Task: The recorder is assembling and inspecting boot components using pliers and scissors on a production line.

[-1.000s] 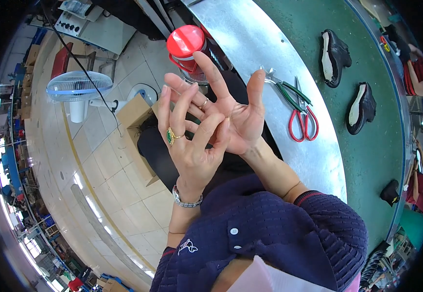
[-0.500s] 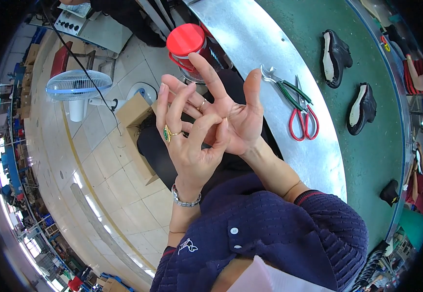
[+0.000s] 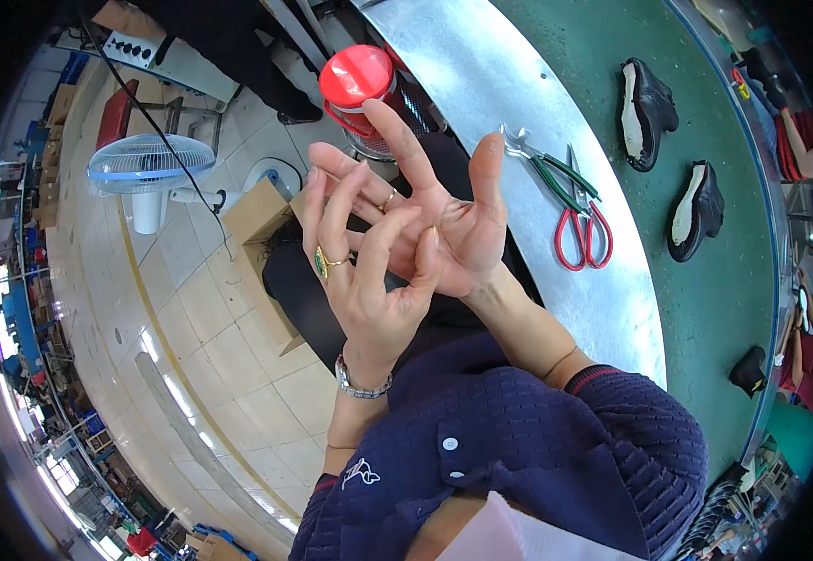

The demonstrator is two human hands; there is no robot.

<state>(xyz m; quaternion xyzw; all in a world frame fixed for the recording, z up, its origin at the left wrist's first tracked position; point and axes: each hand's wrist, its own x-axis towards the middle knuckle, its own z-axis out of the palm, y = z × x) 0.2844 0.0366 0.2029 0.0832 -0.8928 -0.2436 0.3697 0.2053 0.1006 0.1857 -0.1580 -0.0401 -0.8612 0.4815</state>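
My right hand [image 3: 458,229] is held up palm toward me, its fingers spread and a thin ring on one of them. Nothing lies in the palm that I can make out. Over that palm is my left hand [image 3: 369,280], wearing a green-stoned ring [image 3: 321,262] and a metal wristwatch [image 3: 361,383]. Its thumb tip rests at the right palm; the index fingertip is bent close by, slightly apart from the thumb. To the right, on the metal-topped bench edge [image 3: 603,309], lie red-handled scissors [image 3: 584,238] and green-handled pliers [image 3: 561,178], partly overlapping.
Two black shoe uppers with soles [image 3: 647,117] and a small black piece [image 3: 748,370] lie on the green conveyor belt [image 3: 593,56]. A red-lidded bucket [image 3: 357,77], an open cardboard box [image 3: 257,220] and a fan [image 3: 151,164] stand leftward. A person in dark trousers [image 3: 229,47] stands beyond.
My left index fingertip has lifted a little from the thumb, and the left wrist has shifted slightly right. The person at the far left has stepped, showing a shoe beside the bucket.
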